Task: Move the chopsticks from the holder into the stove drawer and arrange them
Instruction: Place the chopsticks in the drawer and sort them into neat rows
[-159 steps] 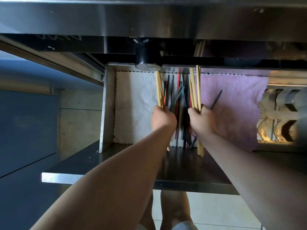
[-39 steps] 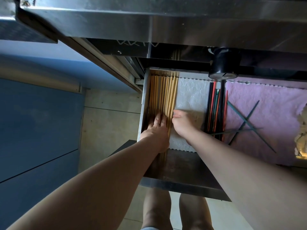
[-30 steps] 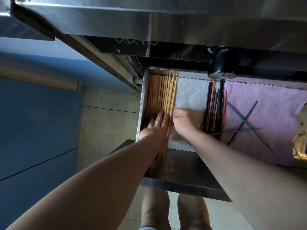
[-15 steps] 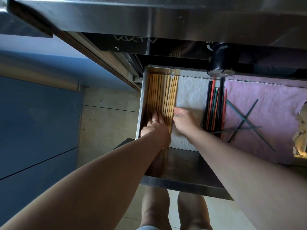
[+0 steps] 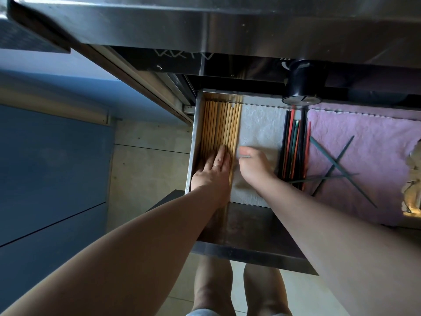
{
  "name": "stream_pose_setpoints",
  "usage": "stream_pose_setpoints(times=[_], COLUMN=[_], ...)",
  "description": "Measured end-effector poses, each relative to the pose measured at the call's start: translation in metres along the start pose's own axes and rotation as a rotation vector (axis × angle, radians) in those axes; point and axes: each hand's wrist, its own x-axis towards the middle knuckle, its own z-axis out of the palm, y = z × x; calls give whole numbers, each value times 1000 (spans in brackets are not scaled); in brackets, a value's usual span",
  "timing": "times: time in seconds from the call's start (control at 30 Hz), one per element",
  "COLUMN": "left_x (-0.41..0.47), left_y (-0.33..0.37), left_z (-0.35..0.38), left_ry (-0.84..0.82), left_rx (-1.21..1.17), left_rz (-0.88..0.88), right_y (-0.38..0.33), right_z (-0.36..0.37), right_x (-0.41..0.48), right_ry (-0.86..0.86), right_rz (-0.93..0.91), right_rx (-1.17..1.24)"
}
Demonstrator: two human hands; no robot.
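My left hand [image 5: 211,169] presses flat, fingers together, on the pale wooden chopsticks [image 5: 218,126] rowed along the left wall of the open steel stove drawer [image 5: 193,142], which I judge light, stiff, roll-prone and best gripped mid-length, while my curled right hand [image 5: 252,167] butts the row's right edge, pinch undeterminable.

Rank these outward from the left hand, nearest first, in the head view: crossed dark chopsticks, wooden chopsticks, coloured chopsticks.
1. Wooden chopsticks: under the left hand, at the left side of the drawer.
2. Coloured chopsticks: straight bundle right of the white cloth.
3. Crossed dark chopsticks: farthest right, on the pink cloth.
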Motion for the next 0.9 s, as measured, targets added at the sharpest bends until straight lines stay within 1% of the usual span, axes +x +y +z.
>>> stream_pose_setpoints(times=[0.03,0.07,0.17,0.27,0.37,0.43,0.5,0.67,0.73,0.83,0.9], left_x=[1,2,5,4,1,0,0,-2,-2,-2,0], left_y=[0,0,0,2,5,6,7,14,21,40,57], left_z=[-1,-1,-3,-5,-5,-4,-5,-9,-12,-15,-16], left_ry=[16,-2,-120,-96,-53,-77,-93,-65,-61,11,84], left_rx=[-22,-54,-124,-128,-88,-81,-74,-2,16,-2,-63], left_rz=[-23,-53,-91,-84,-16,2,-2,57,52,53,71], right_y=[0,1,4,5,3,3,5,18,27,43,56], right_z=[-1,-1,-3,-4,-3,-4,-7,-27,-42,-69,-87], right_x=[0,0,1,2,3,4,6,7,7,6,5], right_ry=[-1,-5,-15,-55,-143,-181,-180,-55,1,87,142], right_rz=[-5,-8,-6,-17,-21,-25,-23,-18,-42,-67,-93], right_rx=[2,2,-3,-10,1,11,17,28,55,5,-57])
